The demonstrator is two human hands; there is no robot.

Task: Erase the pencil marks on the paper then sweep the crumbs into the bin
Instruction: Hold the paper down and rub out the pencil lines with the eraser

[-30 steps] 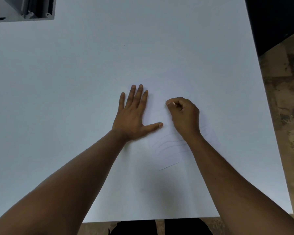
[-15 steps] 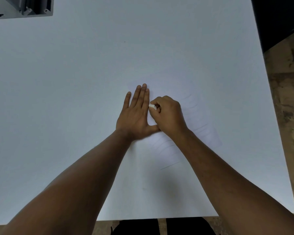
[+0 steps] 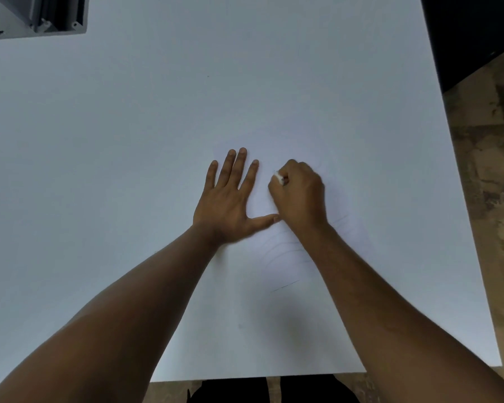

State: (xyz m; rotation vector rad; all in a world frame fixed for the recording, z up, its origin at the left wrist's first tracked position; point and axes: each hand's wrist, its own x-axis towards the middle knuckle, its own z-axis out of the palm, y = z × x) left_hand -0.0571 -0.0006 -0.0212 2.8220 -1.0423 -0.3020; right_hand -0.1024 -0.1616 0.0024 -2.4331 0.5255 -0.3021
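Observation:
A white sheet of paper [image 3: 346,181] lies on the white table [image 3: 128,170], its edges hard to make out. Faint curved pencil marks [image 3: 282,251] show below my hands, and one short dark stroke [image 3: 285,285] lies nearer to me. My left hand [image 3: 230,196] presses flat on the paper with fingers spread and thumb out to the right. My right hand [image 3: 298,196] is curled round a small white eraser [image 3: 279,178], whose tip shows at the fingertips and touches the paper. The thumb tip of my left hand meets my right hand.
A grey metal frame or bin [image 3: 35,16] sits at the far left corner of the table. The table's right edge runs beside a brown stained floor [image 3: 492,199]. A dark object [image 3: 472,30] fills the far right corner.
My right hand with the eraser went left against my left hand's fingers, then back to the right and slightly away. My left hand stayed flat on the paper.

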